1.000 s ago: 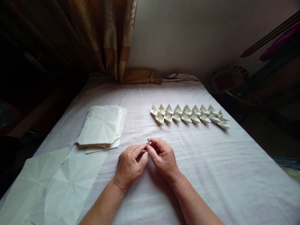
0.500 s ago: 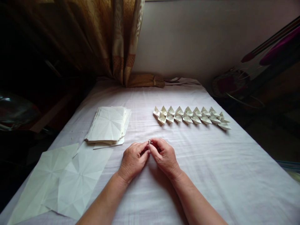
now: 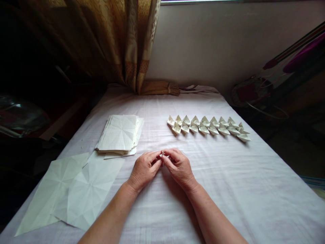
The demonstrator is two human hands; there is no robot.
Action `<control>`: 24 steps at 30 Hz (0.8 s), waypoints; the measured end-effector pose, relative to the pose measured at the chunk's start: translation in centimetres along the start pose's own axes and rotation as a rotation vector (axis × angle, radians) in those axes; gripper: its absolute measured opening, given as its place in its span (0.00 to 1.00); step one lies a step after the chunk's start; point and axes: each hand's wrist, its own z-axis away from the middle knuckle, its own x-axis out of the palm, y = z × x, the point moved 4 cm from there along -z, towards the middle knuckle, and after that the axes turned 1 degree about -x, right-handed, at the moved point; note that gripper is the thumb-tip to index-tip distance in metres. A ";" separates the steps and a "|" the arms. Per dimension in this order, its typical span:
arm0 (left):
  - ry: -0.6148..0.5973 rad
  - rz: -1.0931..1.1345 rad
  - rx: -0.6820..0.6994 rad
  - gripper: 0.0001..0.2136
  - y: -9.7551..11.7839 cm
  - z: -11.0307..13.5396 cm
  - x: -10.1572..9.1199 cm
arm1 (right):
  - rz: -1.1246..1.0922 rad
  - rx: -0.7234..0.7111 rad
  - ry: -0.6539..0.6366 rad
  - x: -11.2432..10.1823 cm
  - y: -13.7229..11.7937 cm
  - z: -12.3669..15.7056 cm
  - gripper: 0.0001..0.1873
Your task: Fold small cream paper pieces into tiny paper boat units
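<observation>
Both hands meet over the middle of the sheet, pinching a small folded piece of paper (image 3: pixel 162 154). My left hand (image 3: pixel 144 168) grips it from the left, thumb and fingertips closed. From the other side my right hand (image 3: pixel 179 167) has its thumb and fingers closed on the same piece. Only a narrow pale bit shows between the fingertips; its full shape is hidden. Beyond my right hand stand two rows of small folded paper boats (image 3: pixel 204 127).
A stack of creased paper (image 3: pixel 119 134) lies left of centre. Nearer, creased loose sheets (image 3: pixel 88 193) overlap on the white bedsheet (image 3: pixel 228 189). A gold curtain (image 3: pixel 134 51) hangs at the back left, beside a pale wall (image 3: pixel 203 44).
The view has shifted slightly. Both hands stay together, and the small paper piece between the fingertips has turned a little.
</observation>
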 end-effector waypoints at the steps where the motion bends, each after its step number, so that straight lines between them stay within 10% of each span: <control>1: -0.005 0.007 -0.007 0.14 -0.1 0.0 0.0 | -0.003 0.002 -0.004 0.0 0.0 0.0 0.09; 24: -0.024 0.052 -0.102 0.10 0.3 -0.6 -0.9 | 0.019 -0.041 -0.082 0.1 -0.3 0.1 0.12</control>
